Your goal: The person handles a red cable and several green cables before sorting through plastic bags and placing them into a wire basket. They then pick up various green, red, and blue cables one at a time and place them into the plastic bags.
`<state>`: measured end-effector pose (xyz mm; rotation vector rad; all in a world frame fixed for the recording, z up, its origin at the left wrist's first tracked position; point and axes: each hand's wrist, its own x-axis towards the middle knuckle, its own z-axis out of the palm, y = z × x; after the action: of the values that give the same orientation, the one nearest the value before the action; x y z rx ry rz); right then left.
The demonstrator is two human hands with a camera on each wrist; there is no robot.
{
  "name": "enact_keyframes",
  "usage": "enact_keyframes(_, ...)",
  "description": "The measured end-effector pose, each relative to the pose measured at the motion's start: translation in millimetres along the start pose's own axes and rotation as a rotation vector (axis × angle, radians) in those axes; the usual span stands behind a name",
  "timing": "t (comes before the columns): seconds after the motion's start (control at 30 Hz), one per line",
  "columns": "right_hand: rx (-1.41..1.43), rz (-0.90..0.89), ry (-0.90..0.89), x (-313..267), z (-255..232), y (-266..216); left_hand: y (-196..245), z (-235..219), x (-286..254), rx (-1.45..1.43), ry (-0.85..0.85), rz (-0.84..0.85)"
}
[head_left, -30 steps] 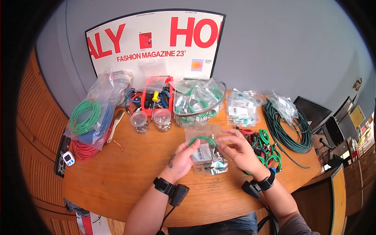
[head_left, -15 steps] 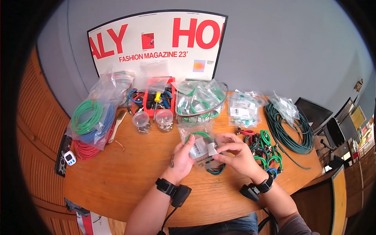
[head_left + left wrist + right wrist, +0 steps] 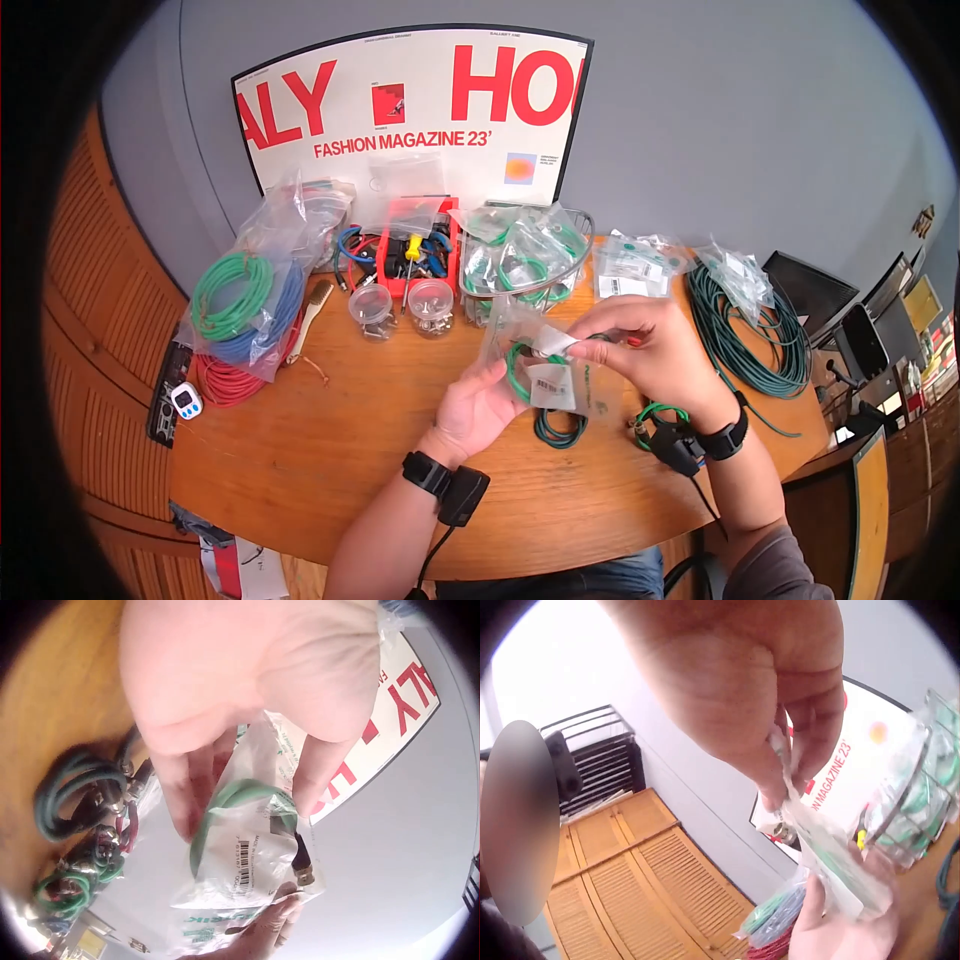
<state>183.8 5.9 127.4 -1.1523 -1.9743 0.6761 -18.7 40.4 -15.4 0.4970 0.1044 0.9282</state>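
Note:
A clear plastic bag (image 3: 225, 855) with a white barcode label hangs between my two hands over the table. Inside lies a looped green cable (image 3: 236, 789) with a metal connector (image 3: 304, 876) at its end. My left hand (image 3: 470, 408) grips one side of the bag, thumb on one face and fingers on the other. At the opposite edge my right hand (image 3: 655, 350) pinches the plastic between thumb and fingers. A small dark green cable coil (image 3: 560, 432) rests on the table just below the bag.
Short cables with connectors (image 3: 660, 412) lie under my right wrist. Two clear jars (image 3: 372, 318) stand ahead, before a red bin (image 3: 452, 270) and a wire basket (image 3: 520, 292). Bagged green cable (image 3: 232, 295) sits left; a large dark cable coil (image 3: 760, 365) sits right.
The bag has turned and shifted slightly right. My right hand has risen with its edge and now covers part of the short-cable pile. The dark coil below the bag shows more fully.

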Motion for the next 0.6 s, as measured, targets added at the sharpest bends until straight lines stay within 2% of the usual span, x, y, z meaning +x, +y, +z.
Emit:
enact_keyframes(0.07,-0.084,-0.066,-0.008,1,-7,-9,1,-2,0,0.036,-0.056,-0.006)
enact_keyframes(0.27,-0.117,0.078,0.057,-3,-15,-1,-3,-12,5,0.179,0.055,-0.001)
enact_keyframes(0.33,-0.018,0.09,0.154,-7,-14,7,-4,-11,6,0.196,0.064,0.02)
enact_keyframes(0.43,-0.059,0.075,0.245,-6,-10,26,-4,-5,6,0.207,0.085,0.055)
enact_keyframes(0.6,-0.051,0.165,0.151,-4,-9,35,-2,-7,6,0.199,0.119,0.074)
